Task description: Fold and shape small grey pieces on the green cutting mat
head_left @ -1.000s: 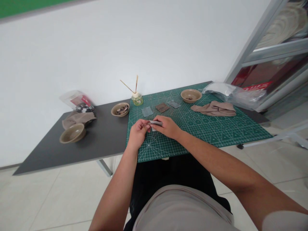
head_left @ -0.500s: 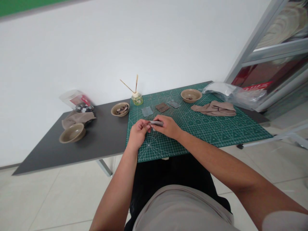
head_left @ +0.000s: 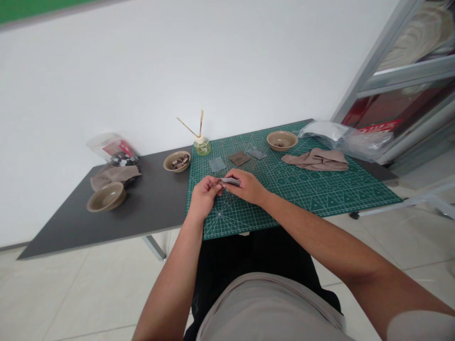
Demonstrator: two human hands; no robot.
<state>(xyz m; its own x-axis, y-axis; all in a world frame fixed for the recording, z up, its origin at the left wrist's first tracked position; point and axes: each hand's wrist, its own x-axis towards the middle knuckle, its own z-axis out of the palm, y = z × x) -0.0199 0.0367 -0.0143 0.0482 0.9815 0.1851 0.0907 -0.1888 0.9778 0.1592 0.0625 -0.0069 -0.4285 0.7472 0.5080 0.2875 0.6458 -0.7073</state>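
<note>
Over the green cutting mat, both hands meet at a small grey folded piece, thin like cloth or a little pouch. My right hand is closed round it, fingers and thumb pinching. At its left end my left hand pinches too, thumb against fingers; the exact spot it grips is partly hidden. Just beyond the hands lie a pale translucent packet, a brown packet and another pale packet, all flat on the mat.
A bowl of dark pieces and a reed diffuser stand behind left. Farther left are an empty-looking bowl, brown cloth and a plastic bag. At right sit another bowl, crumpled cloth and clear plastic.
</note>
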